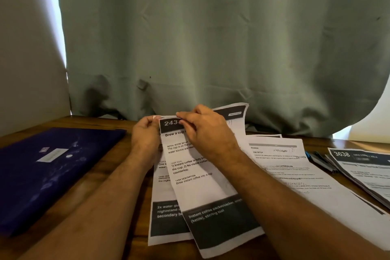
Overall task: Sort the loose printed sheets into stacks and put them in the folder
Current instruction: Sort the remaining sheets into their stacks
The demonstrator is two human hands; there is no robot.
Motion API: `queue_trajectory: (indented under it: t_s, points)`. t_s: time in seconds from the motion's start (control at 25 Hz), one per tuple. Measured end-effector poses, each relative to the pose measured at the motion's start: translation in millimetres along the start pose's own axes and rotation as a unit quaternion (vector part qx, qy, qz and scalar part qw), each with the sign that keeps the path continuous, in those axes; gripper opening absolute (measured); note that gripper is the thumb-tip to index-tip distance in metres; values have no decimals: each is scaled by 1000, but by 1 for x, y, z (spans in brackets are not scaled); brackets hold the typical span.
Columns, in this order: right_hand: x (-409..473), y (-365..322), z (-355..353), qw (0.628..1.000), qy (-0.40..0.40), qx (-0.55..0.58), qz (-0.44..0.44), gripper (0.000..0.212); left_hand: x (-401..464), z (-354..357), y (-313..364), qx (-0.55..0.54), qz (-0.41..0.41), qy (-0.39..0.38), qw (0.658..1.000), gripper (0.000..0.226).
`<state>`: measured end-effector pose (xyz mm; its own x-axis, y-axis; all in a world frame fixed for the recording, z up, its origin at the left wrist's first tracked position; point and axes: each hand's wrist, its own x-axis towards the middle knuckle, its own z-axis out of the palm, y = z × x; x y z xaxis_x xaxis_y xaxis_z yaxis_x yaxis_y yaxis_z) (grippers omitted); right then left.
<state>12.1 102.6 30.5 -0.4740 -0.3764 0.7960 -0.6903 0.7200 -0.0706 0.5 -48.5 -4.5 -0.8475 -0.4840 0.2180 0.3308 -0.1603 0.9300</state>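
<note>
A printed sheet (197, 177) headed "Brew a cup" is gripped at its top edge by both hands: the left hand (145, 133) is curled round the upper left corner, the right hand (202, 126) pinches it beside the number. It overlaps further loose sheets (295, 175) on the wooden table (118, 175); a closed blue folder (52, 171) lies to the left, a pen (320, 161) to the right

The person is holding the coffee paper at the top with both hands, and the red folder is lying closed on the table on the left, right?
Not quite: the folder is dark blue, not red. The head view shows it lying closed on the table on the left. The rest holds: the left hand and right hand both pinch the top edge of the coffee sheet.
</note>
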Motion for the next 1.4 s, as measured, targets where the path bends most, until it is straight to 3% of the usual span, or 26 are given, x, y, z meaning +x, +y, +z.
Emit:
queue_trajectory:
  t_s: [0.2,0.36,0.52,0.64,0.8,1.16,1.4]
  points:
    - [26,-3,24,994,-70,-32,72,34,0,1,7,-44,-35,-27,998,21]
    - [26,-5,47,987,-44,30,149,31,4,-2,8,-54,-64,-30,996,23]
    - [22,-3,59,984,-28,46,168,31,6,0,8,-64,-84,-35,994,28]
    - [20,2,58,982,-36,52,180,31,5,1,7,-12,-73,-77,994,40]
    - [17,2,56,981,-39,75,174,29,1,2,5,-34,-28,-150,988,17]
    - [14,3,49,984,-44,28,171,42,0,4,6,-23,-10,-109,994,22]
    - [13,9,45,981,-44,36,184,32,2,2,7,12,3,-102,995,19]
